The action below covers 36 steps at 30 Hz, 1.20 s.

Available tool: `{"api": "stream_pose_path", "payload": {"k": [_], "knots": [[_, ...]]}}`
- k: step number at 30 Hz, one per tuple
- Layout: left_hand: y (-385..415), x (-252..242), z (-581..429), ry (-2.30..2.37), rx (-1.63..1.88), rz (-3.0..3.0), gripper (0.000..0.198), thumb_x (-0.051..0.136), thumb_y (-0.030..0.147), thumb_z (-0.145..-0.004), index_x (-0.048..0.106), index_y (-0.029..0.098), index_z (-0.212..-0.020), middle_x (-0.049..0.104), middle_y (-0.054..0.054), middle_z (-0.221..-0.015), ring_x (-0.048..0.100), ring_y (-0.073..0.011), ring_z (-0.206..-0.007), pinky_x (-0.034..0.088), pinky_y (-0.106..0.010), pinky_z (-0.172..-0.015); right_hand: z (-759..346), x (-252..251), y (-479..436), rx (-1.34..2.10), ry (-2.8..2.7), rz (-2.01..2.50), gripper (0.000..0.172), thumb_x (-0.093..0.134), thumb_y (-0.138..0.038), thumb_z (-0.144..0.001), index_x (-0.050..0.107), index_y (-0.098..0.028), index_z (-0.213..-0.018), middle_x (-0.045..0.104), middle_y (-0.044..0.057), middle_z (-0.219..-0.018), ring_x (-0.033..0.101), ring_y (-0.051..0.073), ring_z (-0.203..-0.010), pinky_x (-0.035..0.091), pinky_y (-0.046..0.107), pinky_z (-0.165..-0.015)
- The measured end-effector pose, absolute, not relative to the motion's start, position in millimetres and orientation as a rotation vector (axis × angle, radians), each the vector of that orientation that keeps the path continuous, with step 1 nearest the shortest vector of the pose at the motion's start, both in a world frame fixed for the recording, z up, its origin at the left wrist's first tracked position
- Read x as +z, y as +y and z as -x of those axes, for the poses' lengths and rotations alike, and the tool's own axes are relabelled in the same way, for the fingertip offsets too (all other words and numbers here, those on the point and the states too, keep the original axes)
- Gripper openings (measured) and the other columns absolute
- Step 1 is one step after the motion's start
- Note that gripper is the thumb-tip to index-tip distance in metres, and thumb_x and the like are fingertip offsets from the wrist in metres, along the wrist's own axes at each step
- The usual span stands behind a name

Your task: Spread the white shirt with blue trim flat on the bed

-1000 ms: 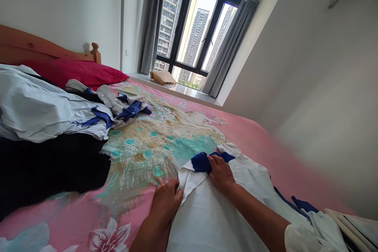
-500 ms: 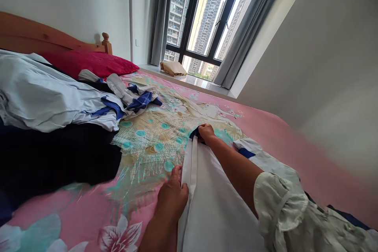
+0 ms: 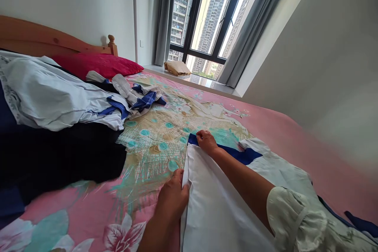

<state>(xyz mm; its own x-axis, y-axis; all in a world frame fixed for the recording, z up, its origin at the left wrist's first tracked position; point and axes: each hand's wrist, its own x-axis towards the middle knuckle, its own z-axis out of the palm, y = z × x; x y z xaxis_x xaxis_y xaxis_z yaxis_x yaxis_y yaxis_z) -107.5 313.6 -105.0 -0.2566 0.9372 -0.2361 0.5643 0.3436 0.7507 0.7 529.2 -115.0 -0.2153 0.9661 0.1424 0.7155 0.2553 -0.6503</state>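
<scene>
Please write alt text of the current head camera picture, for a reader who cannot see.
A person's left hand grips the edge of a white garment on a pink, patterned bedsheet, while the right hand touches blue fabric at its far end. To the left lie white-and-blue clothes, black cloth and a red pillow; beyond is a window.

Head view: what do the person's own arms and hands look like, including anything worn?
The left hand and right hand are ungloved, with no ring or watch visible. A loose, pale off-white sleeve with gathered, ruffled fabric covers the right upper arm; both forearms are uncovered. The left sleeve is out of frame.
</scene>
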Motion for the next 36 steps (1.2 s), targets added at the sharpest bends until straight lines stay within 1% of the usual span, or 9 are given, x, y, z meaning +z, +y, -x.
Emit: {"api": "stream_pose_path", "payload": {"k": [2, 5, 8, 12, 19, 22, 27, 32, 36], "knots": [[312.4, -102.8, 107.2, 1.92, 0.7, -1.294, 0.043, 0.042, 0.03, -0.083, 0.047, 0.02, -0.125, 0.065, -0.008, -0.118, 0.06, -0.0242, -0.105, 0.04, -0.032, -0.085, 7.7, -118.7, 535.0, 0.584, -2.057, 1.581, 0.024, 0.059, -0.021, -0.073, 0.064, -0.017, -0.096, 0.061, 0.011, -0.113, 0.056, 0.023, -0.103, 0.041, 0.031, -0.089], [309.9, -102.0, 106.5, 1.897, 0.626, -1.322, 0.065, 0.051, 0.046, -0.077, 0.036, 0.021, -0.136, 0.064, -0.01, -0.118, 0.059, -0.0288, -0.108, 0.04, -0.035, -0.087, 18.2, -122.0, 545.5, 0.553, -2.113, 1.652, 0.022, 0.065, -0.02, -0.067, 0.065, -0.017, -0.089, 0.065, 0.011, -0.103, 0.058, 0.024, -0.098, 0.043, 0.03, -0.083], [308.8, -104.3, 107.3, 1.894, 0.569, -1.402, 0.072, 0.052, 0.027, -0.073, 0.029, 0.024, -0.141, 0.066, -0.008, -0.115, 0.06, -0.0277, -0.106, 0.04, -0.034, -0.087, 25.3, -119.6, 553.0, 0.475, -2.122, 1.635, 0.016, 0.058, -0.02, -0.074, 0.064, -0.018, -0.088, 0.065, 0.01, -0.096, 0.058, 0.023, -0.097, 0.042, 0.029, -0.083], [309.3, -106.5, 111.5, 1.914, 0.671, -1.341, 0.061, 0.042, 0.013, -0.074, 0.036, 0.024, -0.134, 0.068, -0.005, -0.105, 0.062, -0.0204, -0.094, 0.041, -0.028, -0.079, 34.4, -118.7, 554.9, 0.379, -2.077, 1.563, 0.022, 0.048, -0.02, -0.082, 0.06, -0.017, -0.101, 0.061, 0.01, -0.107, 0.053, 0.02, -0.106, 0.038, 0.029, -0.091], [307.5, -100.8, 112.4, 1.95, 0.647, -1.346, 0.023, 0.053, 0.039, -0.075, 0.054, 0.023, -0.091, 0.063, -0.001, -0.077, 0.059, -0.0186, -0.076, 0.038, -0.027, -0.067, 36.2, -128.2, 534.0, 0.409, -2.022, 1.572, 0.032, 0.047, -0.023, -0.08, 0.055, -0.015, -0.11, 0.06, 0.009, -0.105, 0.054, 0.018, -0.099, 0.042, 0.027, -0.084], [308.5, -100.3, 110.2, 1.98, 0.588, -1.36, 0.019, 0.058, 0.038, -0.07, 0.055, 0.022, -0.079, 0.062, -0.002, -0.076, 0.059, -0.0192, -0.078, 0.036, -0.027, -0.066, 30.0, -117.4, 517.8, 0.464, -2.109, 1.543, 0.029, 0.044, -0.04, -0.085, 0.061, -0.018, -0.09, 0.063, 0.004, -0.084, 0.058, 0.016, -0.08, 0.042, 0.026, -0.073], [310.8, -105.6, 110.0, 1.973, 0.601, -1.384, 0.008, 0.054, 0.028, -0.07, 0.054, 0.021, -0.065, 0.063, -0.001, -0.071, 0.057, -0.0162, -0.073, 0.033, -0.026, -0.063, 29.0, -101.6, 493.4, 0.619, -2.365, 1.569, 0.045, 0.065, -0.056, -0.066, 0.051, -0.019, -0.044, 0.051, 0.001, -0.047, 0.056, 0.017, -0.058, 0.039, 0.026, -0.056], [309.4, -105.3, 112.4, 1.961, 0.666, -1.355, 0.01, 0.051, 0.022, -0.067, 0.048, 0.021, -0.058, 0.061, 0.0, -0.065, 0.055, -0.0151, -0.068, 0.031, -0.026, -0.059, 32.9, -100.4, 482.2, 0.673, -2.427, 1.69, 0.035, 0.062, -0.035, -0.07, 0.051, -0.02, -0.041, 0.051, 0.003, -0.042, 0.057, 0.019, -0.055, 0.041, 0.028, -0.055], [308.4, -104.4, 114.1, 1.947, 0.695, -1.308, 0.012, 0.05, 0.019, -0.065, 0.043, 0.021, -0.055, 0.06, 0.0, -0.062, 0.054, -0.0152, -0.065, 0.031, -0.026, -0.058, 34.8, -97.3, 478.7, 0.67, -2.441, 1.729, 0.039, 0.058, -0.042, -0.074, 0.052, -0.02, -0.042, 0.053, 0.005, -0.043, 0.06, 0.021, -0.061, 0.044, 0.03, -0.061]]}}
